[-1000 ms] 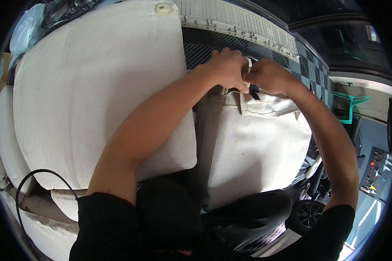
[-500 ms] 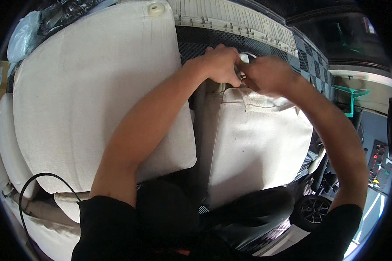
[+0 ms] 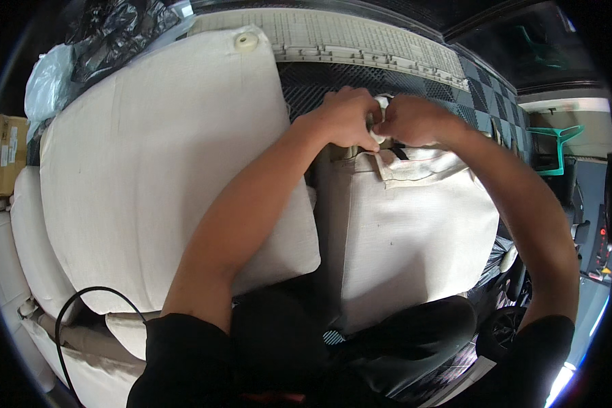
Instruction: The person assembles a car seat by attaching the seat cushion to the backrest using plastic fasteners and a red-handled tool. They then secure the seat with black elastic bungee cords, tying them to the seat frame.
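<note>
**Small white part, pinched between two hands**

Left hand (image 3: 343, 115) and right hand (image 3: 415, 121), fingers closed, meet on small white part (image 3: 381, 103), held between their fingertips. Beige seat cover (image 3: 415, 217) lies directly below grip; black strap (image 3: 400, 152) just beneath right hand.

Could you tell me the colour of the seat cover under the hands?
Cream seat cover, head view.

The dark floor mat (image 3: 360, 81), ribbed and partly checkered, carries the load. A large cream cushion (image 3: 163, 177) lies on it at left, and a smaller cream seat cover (image 3: 415, 238) lies just beside it at right. Black plastic bags (image 3: 115, 27) rest at the upper left edge.
</note>
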The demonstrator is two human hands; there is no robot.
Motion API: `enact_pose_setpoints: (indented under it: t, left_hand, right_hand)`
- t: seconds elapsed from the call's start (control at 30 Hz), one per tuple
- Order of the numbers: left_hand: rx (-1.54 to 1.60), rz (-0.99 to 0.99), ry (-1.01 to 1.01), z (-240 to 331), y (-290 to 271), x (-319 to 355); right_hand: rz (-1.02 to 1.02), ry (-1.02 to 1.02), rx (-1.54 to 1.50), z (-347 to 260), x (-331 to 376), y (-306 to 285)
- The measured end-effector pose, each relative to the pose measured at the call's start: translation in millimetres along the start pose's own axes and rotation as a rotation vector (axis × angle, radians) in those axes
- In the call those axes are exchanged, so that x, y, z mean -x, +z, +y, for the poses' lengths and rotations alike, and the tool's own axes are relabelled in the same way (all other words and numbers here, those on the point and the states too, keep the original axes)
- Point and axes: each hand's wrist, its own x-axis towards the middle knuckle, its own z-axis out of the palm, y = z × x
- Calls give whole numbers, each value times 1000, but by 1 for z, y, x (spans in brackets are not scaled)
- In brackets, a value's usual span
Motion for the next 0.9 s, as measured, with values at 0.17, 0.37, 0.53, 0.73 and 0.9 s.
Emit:
enact_pose_setpoints:
  t: [0.17, 0.37, 0.53, 0.73, 0.9]
  left_hand:
    - [17, -11, 21, -2, -2, 2]
    - [-14, 4, 51, -9, -4, 2]
    - [-35, 21, 29, 3, -3, 3]
    - [80, -18, 124, -15, 1, -6]
    - [17, 65, 230, -26, 8, -5]
  right_hand:
    - [137, -352, 301, 20, 4, 10]
    - [116, -296, 638, 6, 15, 3]
    - [111, -277, 366, 12, 4, 6]
    - [63, -117, 126, 8, -2, 8]
    - [382, -207, 238, 23, 14, 10]
